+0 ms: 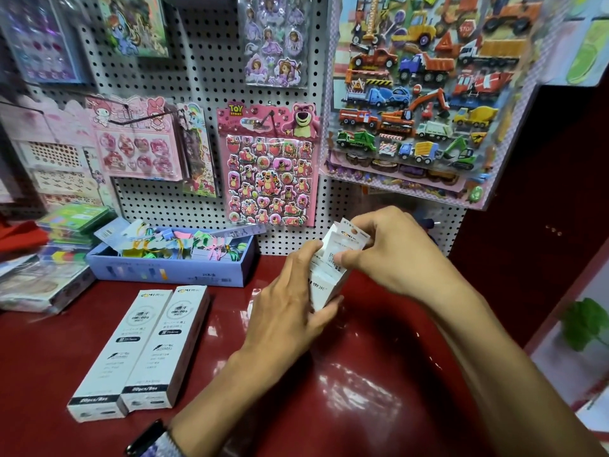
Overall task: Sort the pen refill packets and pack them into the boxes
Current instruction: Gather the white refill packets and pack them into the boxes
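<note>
My left hand [290, 305] grips a white refill box [322, 288], held upright with its open top away from me. Refill packets [342, 242] stick out of that opening. My right hand [392, 252] pinches the packets at the top between thumb and fingers. Two closed white refill boxes [145, 351] lie side by side on the red counter [346, 374] to the left of my hands.
A blue tray [171, 268] full of colourful items stands at the back left against the pegboard [204, 77]. Sticker sheets hang on that board. Stacked stationery packs [43, 285] fill the far left. A dark red cabinet [534, 225] rises on the right.
</note>
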